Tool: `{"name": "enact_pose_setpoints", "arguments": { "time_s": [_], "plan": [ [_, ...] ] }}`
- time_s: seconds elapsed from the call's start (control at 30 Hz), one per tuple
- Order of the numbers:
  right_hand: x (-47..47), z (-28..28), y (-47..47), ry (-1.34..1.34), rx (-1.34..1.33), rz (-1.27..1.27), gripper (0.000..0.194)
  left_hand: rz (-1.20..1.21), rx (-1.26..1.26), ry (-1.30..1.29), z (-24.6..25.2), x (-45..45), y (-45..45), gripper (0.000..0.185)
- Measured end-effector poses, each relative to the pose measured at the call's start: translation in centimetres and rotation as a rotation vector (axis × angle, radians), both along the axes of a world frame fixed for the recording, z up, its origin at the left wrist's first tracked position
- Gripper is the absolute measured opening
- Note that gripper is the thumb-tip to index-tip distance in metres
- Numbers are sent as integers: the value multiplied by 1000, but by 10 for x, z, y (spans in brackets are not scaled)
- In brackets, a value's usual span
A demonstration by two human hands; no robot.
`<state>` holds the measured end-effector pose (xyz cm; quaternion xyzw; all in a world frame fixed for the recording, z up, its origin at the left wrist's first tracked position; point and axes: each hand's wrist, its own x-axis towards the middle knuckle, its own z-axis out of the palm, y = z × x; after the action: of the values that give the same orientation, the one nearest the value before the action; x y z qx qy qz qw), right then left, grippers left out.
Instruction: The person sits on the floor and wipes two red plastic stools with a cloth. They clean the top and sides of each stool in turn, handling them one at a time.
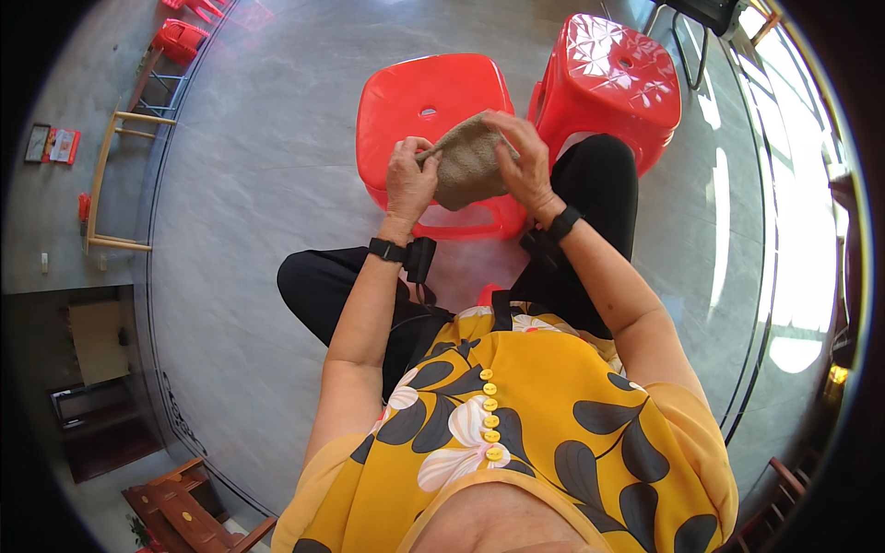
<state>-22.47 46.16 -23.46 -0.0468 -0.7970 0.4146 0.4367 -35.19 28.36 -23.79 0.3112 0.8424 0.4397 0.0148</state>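
A piece of olive-brown cloth (pixel 470 166) is held up between my two hands, over the near right part of a red plastic stool (pixel 408 90). My left hand (pixel 411 176) pinches the cloth's left edge between thumb and fingers. My right hand (pixel 522 162) grips its right side, with the fingers bent over the upper right corner. The cloth hangs slightly curved between them. Whether it is one layer or folded, I cannot tell. Both wrists wear black straps with small black devices.
A taller red stool or stack of stools (pixel 622 69) stands beyond my right knee. Black metal chair legs (pixel 698 62) are at the upper right. Far left are a wooden frame (pixel 100 183) and a red plastic chair (pixel 181 41); a carved wooden chair (pixel 183 511) is at the lower left.
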Motion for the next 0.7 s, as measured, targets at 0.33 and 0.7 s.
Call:
{"name": "enact_pose_setpoints", "arguments": {
  "time_s": [0.33, 0.7],
  "plan": [
    [-47, -59, 27, -308, -641, -311, 56, 5, -365, 564, 52, -86, -38, 46],
    [-48, -147, 29, -429, -753, -254, 54, -94, -439, 502, -12, -2, -30, 68]
  ]
}}
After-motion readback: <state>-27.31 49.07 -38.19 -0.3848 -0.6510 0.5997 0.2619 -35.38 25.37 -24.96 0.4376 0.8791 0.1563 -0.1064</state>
